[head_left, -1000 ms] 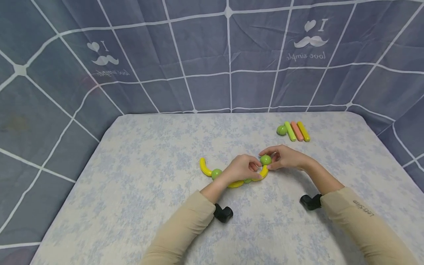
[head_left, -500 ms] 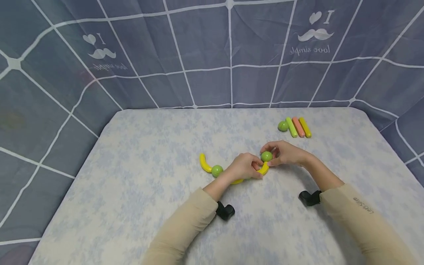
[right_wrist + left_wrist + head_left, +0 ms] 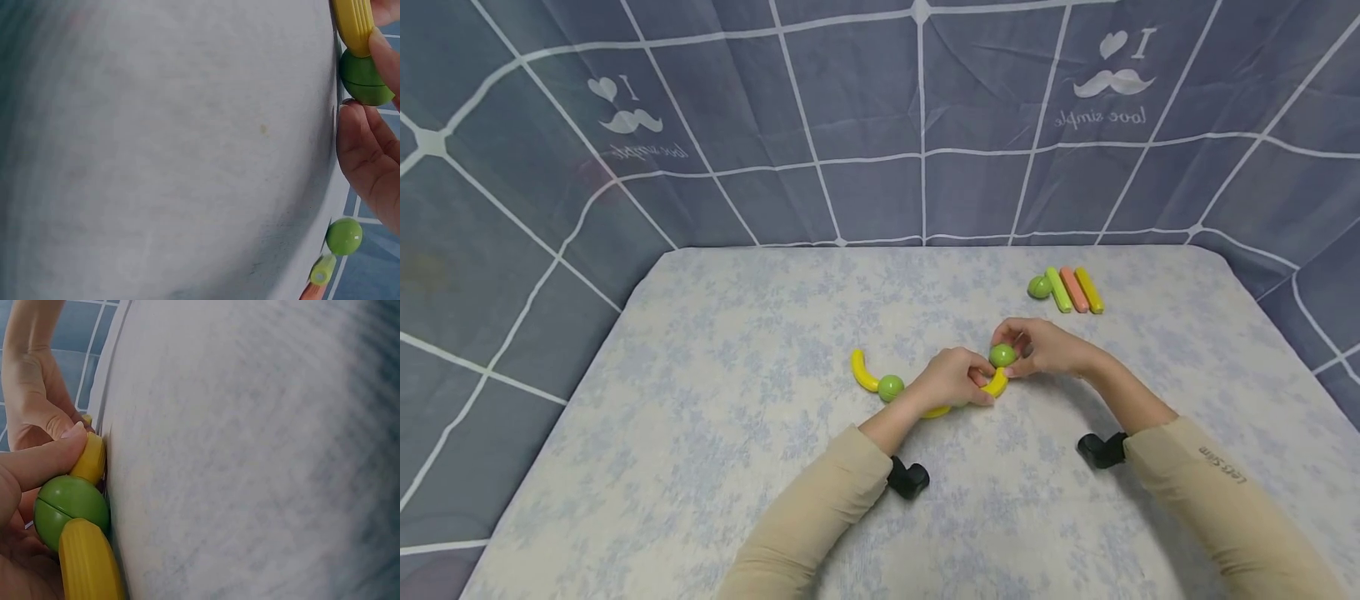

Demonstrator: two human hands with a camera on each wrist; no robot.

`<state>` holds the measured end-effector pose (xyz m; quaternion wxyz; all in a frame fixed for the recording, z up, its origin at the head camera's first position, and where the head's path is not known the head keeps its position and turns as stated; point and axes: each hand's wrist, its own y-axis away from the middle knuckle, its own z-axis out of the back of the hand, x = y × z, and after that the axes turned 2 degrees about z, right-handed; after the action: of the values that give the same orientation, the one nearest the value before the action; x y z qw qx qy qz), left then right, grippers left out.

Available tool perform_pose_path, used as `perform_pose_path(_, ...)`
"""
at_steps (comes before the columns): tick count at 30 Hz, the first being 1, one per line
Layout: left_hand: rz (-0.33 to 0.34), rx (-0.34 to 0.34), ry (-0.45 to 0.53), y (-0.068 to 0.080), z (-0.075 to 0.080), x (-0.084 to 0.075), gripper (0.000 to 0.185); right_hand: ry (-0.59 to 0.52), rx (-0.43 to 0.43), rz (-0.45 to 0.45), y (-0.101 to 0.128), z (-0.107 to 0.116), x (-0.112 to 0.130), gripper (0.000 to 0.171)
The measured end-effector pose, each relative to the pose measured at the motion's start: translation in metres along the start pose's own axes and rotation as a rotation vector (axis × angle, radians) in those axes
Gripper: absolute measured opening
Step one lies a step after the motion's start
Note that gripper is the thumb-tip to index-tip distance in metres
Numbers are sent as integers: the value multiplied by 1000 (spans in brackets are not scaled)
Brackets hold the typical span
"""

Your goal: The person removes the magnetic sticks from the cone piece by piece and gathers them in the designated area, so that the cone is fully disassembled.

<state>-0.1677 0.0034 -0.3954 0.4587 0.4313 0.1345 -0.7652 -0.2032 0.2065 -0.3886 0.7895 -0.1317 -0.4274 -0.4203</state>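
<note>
Barely any shift since half second ago: hands, chain in same spot. Pale floral-cloth table (image 3: 715,433), blue grid curtain (image 3: 865,117) behind. Yellow curved chain (image 3: 925,392) lies mid-table, long axis left-right. Left hand (image 3: 951,379) pinches chain's right yellow piece; right hand (image 3: 1045,348) grips green ball (image 3: 1002,356) at chain's upturned right tip.

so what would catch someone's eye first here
Mid-table, both hands meet over a wavy chain of yellow curved pieces and green balls: the left hand holds a yellow piece while the right hand pinches a green ball at its end. Far right lie three sticks beside a spare ball.
</note>
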Motion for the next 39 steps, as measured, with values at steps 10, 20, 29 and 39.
perform_pose_path(10,20,13,59,1,0,1,39,-7,14,16,2,1,1,37)
perform_pose_path(20,31,27,97,1,2,2,37,-1,-23,26,4,0,1,33)
perform_pose_path(29,45,42,102,0,1,4,38,-13,54,18,1,1,0,43)
perform_pose_path(39,60,47,93,0,3,1,37,26,-43,3,1,-1,0,33)
